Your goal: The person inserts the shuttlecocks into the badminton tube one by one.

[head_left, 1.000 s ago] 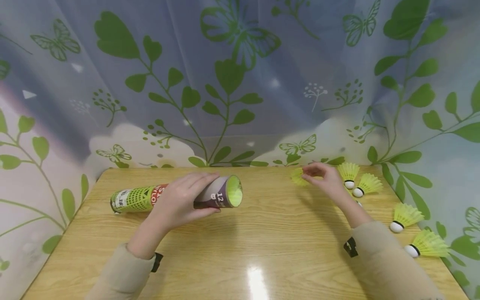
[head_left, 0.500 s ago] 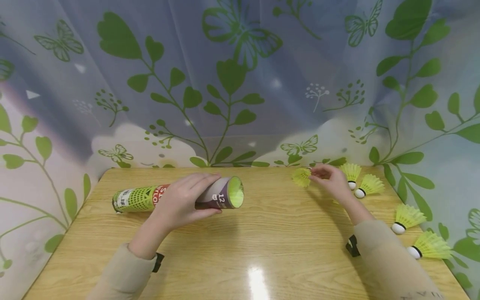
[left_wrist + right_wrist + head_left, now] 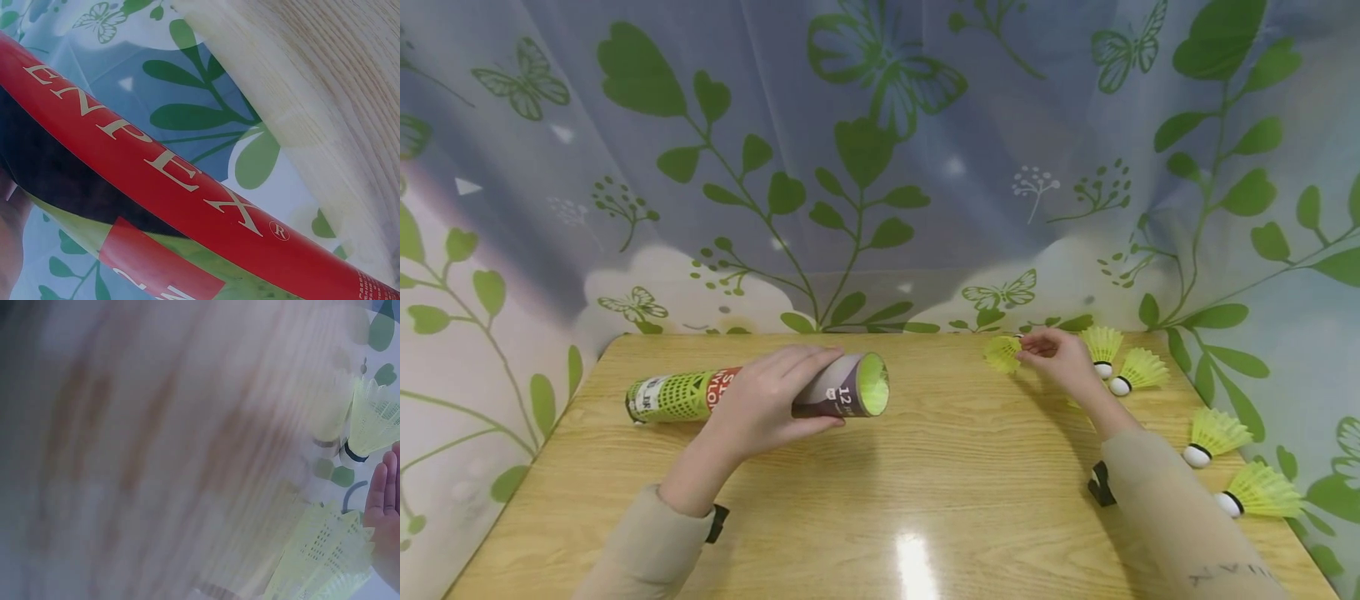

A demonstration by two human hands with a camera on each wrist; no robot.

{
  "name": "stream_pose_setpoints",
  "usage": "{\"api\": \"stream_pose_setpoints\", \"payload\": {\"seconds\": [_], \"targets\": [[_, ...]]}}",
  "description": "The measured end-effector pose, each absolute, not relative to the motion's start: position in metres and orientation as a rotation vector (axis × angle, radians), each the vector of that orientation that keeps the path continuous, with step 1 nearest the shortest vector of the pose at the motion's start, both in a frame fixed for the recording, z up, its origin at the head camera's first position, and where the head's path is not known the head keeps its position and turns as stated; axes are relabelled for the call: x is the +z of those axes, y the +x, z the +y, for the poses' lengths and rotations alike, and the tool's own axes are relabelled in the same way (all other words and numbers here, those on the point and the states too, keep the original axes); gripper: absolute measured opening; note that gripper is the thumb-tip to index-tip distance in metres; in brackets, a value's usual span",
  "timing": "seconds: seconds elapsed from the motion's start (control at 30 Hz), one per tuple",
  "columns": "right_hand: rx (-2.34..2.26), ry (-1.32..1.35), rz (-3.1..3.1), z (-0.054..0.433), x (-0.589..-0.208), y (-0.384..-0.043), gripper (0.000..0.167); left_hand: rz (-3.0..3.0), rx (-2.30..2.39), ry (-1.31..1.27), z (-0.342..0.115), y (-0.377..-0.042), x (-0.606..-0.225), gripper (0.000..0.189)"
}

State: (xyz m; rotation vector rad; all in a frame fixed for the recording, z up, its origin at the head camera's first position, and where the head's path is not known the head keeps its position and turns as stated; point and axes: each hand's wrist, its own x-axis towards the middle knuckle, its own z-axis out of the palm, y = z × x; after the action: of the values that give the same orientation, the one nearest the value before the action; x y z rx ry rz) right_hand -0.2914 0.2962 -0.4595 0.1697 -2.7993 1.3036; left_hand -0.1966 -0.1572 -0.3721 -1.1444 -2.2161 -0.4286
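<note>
My left hand (image 3: 772, 392) grips a shuttlecock tube (image 3: 673, 398) from above, round its middle. The tube lies sideways above the table, its open mouth (image 3: 874, 384) facing right and its inside yellow-green. In the left wrist view the tube (image 3: 169, 165) shows red, black and green bands with large lettering. At the back right my right hand (image 3: 1063, 360) pinches a yellow shuttlecock (image 3: 1002, 354) at its base end, which the fingers mostly hide; the skirt points left. Seen from the right wrist, fingers (image 3: 377, 494) appear at the edge, below one shuttlecock (image 3: 374, 419) and above another (image 3: 322, 556).
Just right of the right hand lie two shuttlecocks (image 3: 1101, 346) (image 3: 1141, 368) with white bases. Two more, one (image 3: 1219, 432) above the other (image 3: 1262, 490), lie along the right side of the wooden table (image 3: 925, 483). A leaf-patterned curtain (image 3: 880, 250) stands behind the table.
My right hand has moved slightly to the right and its fingers have closed on the shuttlecock's base, leaving more of the skirt visible. The left hand and tube have hardly moved.
</note>
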Motion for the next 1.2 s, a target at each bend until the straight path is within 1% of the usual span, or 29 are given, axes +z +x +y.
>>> {"api": "stream_pose_setpoints", "payload": {"seconds": [0.4,0.7,0.9,1.2], "targets": [[1.228,0.143,-2.853,0.2941,-0.46,-0.2965,0.032,-2.204,-0.444,-1.147,-0.1561,-0.1978,-0.3727,0.084],[1.188,0.111,-2.867,0.2937,-0.4638,-0.2991,0.035,-2.196,-0.441,-1.151,-0.1559,-0.1976,-0.3737,0.085],[1.164,0.112,-2.845,0.2924,-0.4635,-0.2974,0.029,-2.197,-0.441,-1.151,-0.1559,-0.198,-0.3738,0.085],[1.139,0.017,-2.744,0.2925,-0.4577,-0.2939,0.024,-2.206,-0.438,-1.144,-0.157,-0.198,-0.3742,0.085]]}}
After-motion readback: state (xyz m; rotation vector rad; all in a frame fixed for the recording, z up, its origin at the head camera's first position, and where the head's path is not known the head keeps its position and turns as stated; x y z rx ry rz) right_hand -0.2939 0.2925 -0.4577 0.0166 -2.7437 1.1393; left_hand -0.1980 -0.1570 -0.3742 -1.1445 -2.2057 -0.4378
